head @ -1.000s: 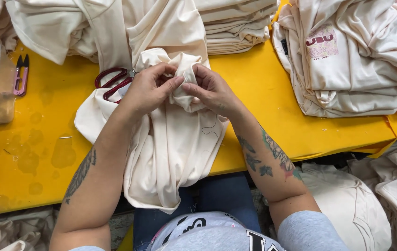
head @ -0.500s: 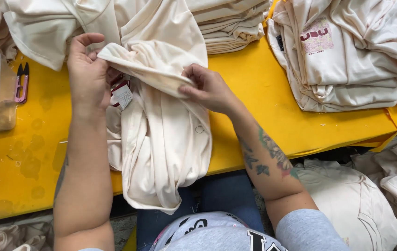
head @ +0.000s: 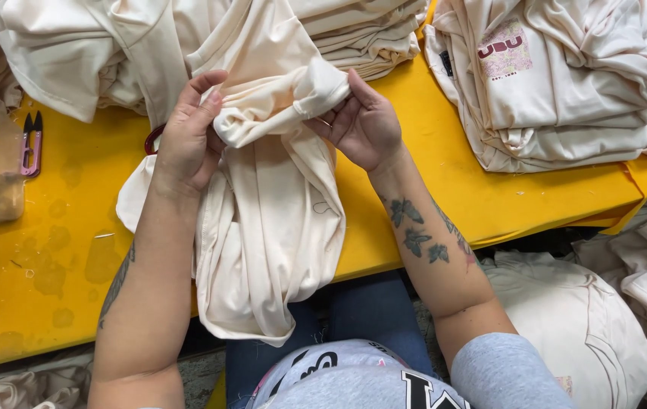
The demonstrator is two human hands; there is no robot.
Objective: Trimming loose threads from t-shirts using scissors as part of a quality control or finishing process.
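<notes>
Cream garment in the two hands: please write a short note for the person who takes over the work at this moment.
Left hand: grips the bunched fold of the cream garment from the left.
Right hand: holds the same fold at its right end, fingers under the cloth.
Garment: lies on the yellow table, lower part hanging over the near edge.
Nearby: thread snips at left, folded stack at right.
Done: garment picked up and gathered.
Left: it is not yet folded or stacked.
</notes>
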